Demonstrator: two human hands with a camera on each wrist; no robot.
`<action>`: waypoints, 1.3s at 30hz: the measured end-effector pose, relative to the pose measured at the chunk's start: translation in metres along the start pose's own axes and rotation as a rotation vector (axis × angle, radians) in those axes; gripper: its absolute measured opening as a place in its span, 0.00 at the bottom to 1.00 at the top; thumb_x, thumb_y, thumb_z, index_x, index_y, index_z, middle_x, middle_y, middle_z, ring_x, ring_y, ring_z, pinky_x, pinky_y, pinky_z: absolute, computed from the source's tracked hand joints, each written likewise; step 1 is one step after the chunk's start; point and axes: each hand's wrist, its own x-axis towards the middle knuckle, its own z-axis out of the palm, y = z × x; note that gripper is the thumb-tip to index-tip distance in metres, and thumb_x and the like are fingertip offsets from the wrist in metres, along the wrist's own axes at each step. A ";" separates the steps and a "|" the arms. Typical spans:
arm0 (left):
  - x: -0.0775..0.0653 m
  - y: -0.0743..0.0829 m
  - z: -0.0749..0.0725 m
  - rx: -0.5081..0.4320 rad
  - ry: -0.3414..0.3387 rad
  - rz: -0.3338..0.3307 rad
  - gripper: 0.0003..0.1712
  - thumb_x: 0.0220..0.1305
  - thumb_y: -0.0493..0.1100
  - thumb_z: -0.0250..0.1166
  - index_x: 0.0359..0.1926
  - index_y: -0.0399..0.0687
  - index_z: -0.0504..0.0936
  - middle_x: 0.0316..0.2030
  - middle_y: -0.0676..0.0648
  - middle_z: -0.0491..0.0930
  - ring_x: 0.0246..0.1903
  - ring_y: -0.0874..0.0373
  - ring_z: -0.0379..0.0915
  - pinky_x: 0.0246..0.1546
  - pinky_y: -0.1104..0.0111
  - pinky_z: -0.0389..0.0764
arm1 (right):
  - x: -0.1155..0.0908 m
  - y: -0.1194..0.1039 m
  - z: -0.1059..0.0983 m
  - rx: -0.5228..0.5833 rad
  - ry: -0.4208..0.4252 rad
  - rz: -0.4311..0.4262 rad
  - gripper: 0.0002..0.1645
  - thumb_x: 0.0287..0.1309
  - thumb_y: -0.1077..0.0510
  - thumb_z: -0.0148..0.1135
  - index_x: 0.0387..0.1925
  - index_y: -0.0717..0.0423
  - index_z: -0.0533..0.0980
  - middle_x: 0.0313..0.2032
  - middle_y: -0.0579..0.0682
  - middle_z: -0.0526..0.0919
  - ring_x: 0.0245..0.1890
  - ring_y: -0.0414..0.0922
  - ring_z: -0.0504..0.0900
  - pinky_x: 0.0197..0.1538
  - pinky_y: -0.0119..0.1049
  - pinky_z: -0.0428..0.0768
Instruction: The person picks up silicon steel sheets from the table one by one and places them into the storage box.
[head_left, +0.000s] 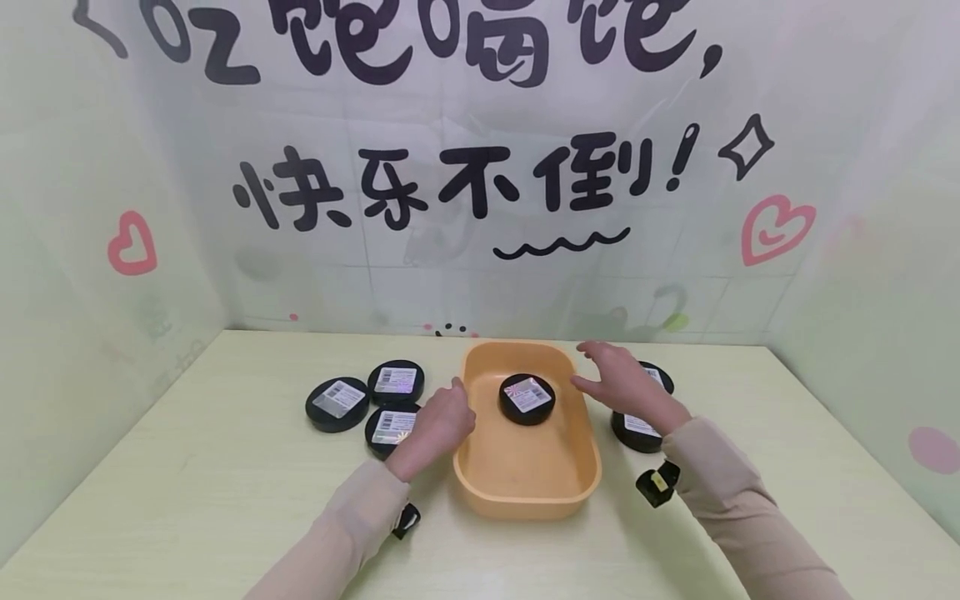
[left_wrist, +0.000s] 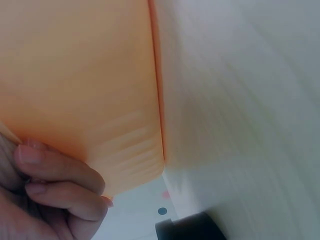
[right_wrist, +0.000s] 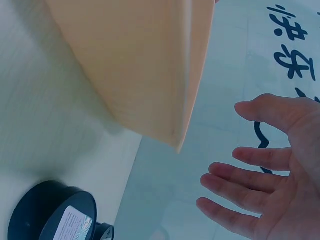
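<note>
An orange plastic basin (head_left: 517,475) stands on the table, with a flat round black case (head_left: 527,399) lying in it, label up. My left hand (head_left: 442,417) grips the basin's left rim. In the left wrist view the fingers (left_wrist: 70,172) are curled against the basin's outer wall (left_wrist: 90,75); the thumb is not clear there. My right hand (head_left: 622,379) hovers by the far right rim, its fingers spread. The right wrist view shows that hand (right_wrist: 280,180) holding nothing, apart from the basin wall (right_wrist: 135,60).
To the left lie three more black cases with white labels: one at the outer left (head_left: 337,405), one behind (head_left: 396,382), one partly hidden by my left hand (head_left: 386,427). More black cases (head_left: 637,437) lie right, partly behind my right arm. A printed wall sheet (head_left: 442,292) closes the back.
</note>
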 end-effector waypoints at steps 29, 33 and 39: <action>0.000 0.001 0.000 0.014 0.009 0.003 0.32 0.56 0.36 0.54 0.61 0.27 0.57 0.31 0.35 0.74 0.22 0.52 0.68 0.19 0.66 0.70 | -0.038 0.055 0.012 -0.025 0.068 -0.008 0.21 0.49 0.60 0.60 0.39 0.76 0.72 0.37 0.67 0.78 0.40 0.60 0.76 0.45 0.51 0.72; 0.000 0.001 -0.001 0.015 0.011 0.002 0.32 0.56 0.36 0.54 0.61 0.27 0.57 0.31 0.35 0.74 0.22 0.52 0.68 0.19 0.66 0.70 | -0.042 0.060 0.015 -0.002 0.032 0.037 0.22 0.50 0.58 0.59 0.39 0.75 0.72 0.34 0.66 0.78 0.37 0.59 0.77 0.42 0.50 0.73; 0.000 0.002 0.000 0.015 0.013 -0.004 0.32 0.56 0.36 0.54 0.61 0.28 0.57 0.31 0.35 0.74 0.22 0.52 0.68 0.19 0.66 0.70 | -0.047 0.064 0.019 -0.013 -0.002 0.061 0.22 0.51 0.56 0.59 0.36 0.75 0.73 0.27 0.63 0.78 0.29 0.53 0.77 0.35 0.47 0.74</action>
